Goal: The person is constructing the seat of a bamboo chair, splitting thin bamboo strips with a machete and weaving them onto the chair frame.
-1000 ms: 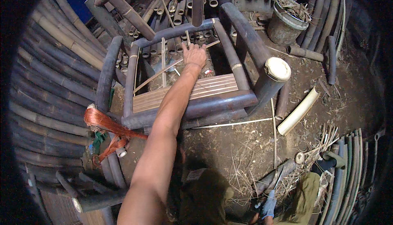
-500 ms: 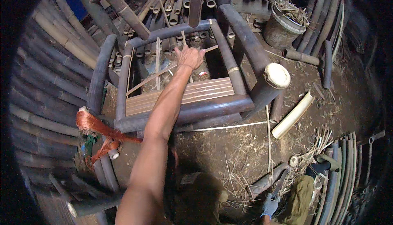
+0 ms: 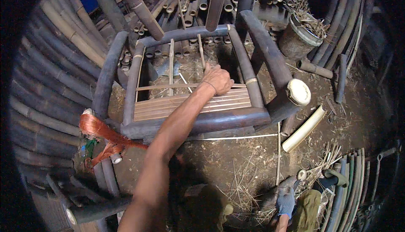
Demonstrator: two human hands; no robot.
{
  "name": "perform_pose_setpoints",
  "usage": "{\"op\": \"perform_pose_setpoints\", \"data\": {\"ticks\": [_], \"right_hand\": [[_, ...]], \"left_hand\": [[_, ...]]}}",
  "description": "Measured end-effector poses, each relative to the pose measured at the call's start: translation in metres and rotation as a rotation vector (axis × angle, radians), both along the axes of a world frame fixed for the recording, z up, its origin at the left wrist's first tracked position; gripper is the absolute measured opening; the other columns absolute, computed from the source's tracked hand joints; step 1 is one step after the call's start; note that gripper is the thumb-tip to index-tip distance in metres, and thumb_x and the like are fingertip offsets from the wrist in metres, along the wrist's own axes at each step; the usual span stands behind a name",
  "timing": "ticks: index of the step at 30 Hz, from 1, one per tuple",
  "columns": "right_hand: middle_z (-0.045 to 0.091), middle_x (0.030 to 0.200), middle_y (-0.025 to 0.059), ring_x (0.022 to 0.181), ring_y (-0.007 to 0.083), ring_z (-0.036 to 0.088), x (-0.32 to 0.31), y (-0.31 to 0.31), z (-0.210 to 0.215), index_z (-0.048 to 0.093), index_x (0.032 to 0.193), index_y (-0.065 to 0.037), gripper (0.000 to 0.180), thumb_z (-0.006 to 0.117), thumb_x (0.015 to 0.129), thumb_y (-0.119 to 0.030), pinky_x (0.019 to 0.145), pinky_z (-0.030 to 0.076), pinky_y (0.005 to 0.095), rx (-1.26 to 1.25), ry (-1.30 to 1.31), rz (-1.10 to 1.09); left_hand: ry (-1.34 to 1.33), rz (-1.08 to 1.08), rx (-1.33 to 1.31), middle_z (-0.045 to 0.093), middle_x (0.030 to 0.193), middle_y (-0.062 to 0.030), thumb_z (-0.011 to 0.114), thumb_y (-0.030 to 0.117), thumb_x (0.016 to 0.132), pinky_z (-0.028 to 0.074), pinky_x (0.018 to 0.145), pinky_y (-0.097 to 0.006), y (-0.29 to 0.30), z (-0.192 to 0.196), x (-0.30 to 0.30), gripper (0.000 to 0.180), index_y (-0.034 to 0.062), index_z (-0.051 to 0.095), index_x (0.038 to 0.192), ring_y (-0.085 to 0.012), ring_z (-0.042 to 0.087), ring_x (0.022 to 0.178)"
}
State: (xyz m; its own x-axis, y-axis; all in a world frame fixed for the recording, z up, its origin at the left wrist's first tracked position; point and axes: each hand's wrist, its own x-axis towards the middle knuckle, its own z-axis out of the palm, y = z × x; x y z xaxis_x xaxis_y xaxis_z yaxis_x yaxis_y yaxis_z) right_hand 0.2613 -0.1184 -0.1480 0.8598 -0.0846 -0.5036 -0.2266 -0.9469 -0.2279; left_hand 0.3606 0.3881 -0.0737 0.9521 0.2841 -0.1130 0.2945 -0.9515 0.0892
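My left hand (image 3: 218, 79) reaches out over a dark bamboo chair frame (image 3: 198, 121) that lies on the dirt. Its fingers are closed on a thin bamboo strip (image 3: 201, 48) standing upright across the frame's opening, just above the pale slatted seat (image 3: 162, 105). A thin band circles the wrist. My right hand (image 3: 287, 201) wears a blue-grey glove and hangs low at the bottom right near dry straw; what it holds is hidden.
Stacked bamboo poles (image 3: 50, 88) curve around the left and the back. A bundle of orange cord (image 3: 99, 128) lies left of the frame. A pale split bamboo piece (image 3: 304, 128) and a cut pole end (image 3: 298, 92) lie to the right, with a round basket (image 3: 300, 36) beyond.
The view has tipped, so the chair frame sits lower and larger. My left hand has come from the frame's far rail toward the slatted seat, still on the thin strip.
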Motion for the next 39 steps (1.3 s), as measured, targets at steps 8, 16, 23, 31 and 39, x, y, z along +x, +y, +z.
{"op": "perform_pose_setpoints", "data": {"ticks": [8, 16, 23, 31, 39], "right_hand": [[0.061, 0.123, 0.0258, 0.115, 0.0383, 0.059, 0.027, 0.151, 0.098, 0.053, 0.133, 0.0, 0.056, 0.068, 0.087, -0.028, 0.098, 0.047, 0.0426, 0.477, -0.421, 0.633], [0.063, 0.102, 0.0231, 0.098, 0.0403, 0.06, 0.113, 0.369, 0.074, 0.06, 0.113, 0.0, 0.039, 0.062, 0.089, -0.031, 0.085, 0.048, 0.0489, 0.668, -1.185, 1.08], [0.068, 0.09, 0.0215, 0.091, 0.0409, 0.063, 0.11, 0.397, 0.078, 0.071, 0.089, -0.003, 0.042, 0.047, 0.099, -0.036, 0.081, 0.05, 0.0476, 0.296, -0.689, 1.083], [0.068, 0.092, 0.0226, 0.089, 0.0401, 0.065, 0.106, 0.389, 0.078, 0.069, 0.091, -0.001, 0.036, 0.047, 0.097, -0.029, 0.085, 0.049, 0.0489, 0.535, -0.754, 1.004], [0.061, 0.124, 0.0246, 0.118, 0.0356, 0.058, 0.064, 0.306, 0.086, 0.055, 0.13, 0.002, 0.04, 0.055, 0.096, -0.021, 0.099, 0.046, 0.0395, 0.728, -0.956, 0.551]], "left_hand": [[-0.658, 0.195, 0.123, 0.063, 0.111, -0.0248, 0.06, 0.043, 0.09, 0.042, 0.098, -0.05, 0.06, -0.007, -0.104, 0.047, -0.0005, 0.068, 0.108, -0.0396, 0.057, 0.111], [-0.418, 0.52, -0.032, 0.065, 0.08, -0.0285, 0.051, 0.048, 0.094, 0.05, 0.078, -0.051, 0.111, 0.005, -0.221, 0.056, -0.0007, 0.072, 0.078, -0.0455, 0.064, 0.082], [-0.258, 0.509, -0.1, 0.068, 0.083, -0.0249, 0.057, 0.05, 0.089, 0.051, 0.081, -0.049, 0.119, 0.002, -0.239, 0.049, 0.004, 0.074, 0.082, -0.0439, 0.065, 0.085], [-0.196, 0.261, -0.378, 0.067, 0.088, -0.0231, 0.057, 0.045, 0.094, 0.05, 0.079, -0.046, 0.123, -0.016, -0.209, 0.044, 0.0036, 0.072, 0.091, -0.0406, 0.064, 0.086], [-0.213, 0.289, -0.315, 0.068, 0.088, -0.0206, 0.057, 0.06, 0.088, 0.044, 0.083, -0.048, 0.13, -0.024, -0.21, 0.057, 0.006, 0.075, 0.089, -0.0375, 0.064, 0.091]]}}
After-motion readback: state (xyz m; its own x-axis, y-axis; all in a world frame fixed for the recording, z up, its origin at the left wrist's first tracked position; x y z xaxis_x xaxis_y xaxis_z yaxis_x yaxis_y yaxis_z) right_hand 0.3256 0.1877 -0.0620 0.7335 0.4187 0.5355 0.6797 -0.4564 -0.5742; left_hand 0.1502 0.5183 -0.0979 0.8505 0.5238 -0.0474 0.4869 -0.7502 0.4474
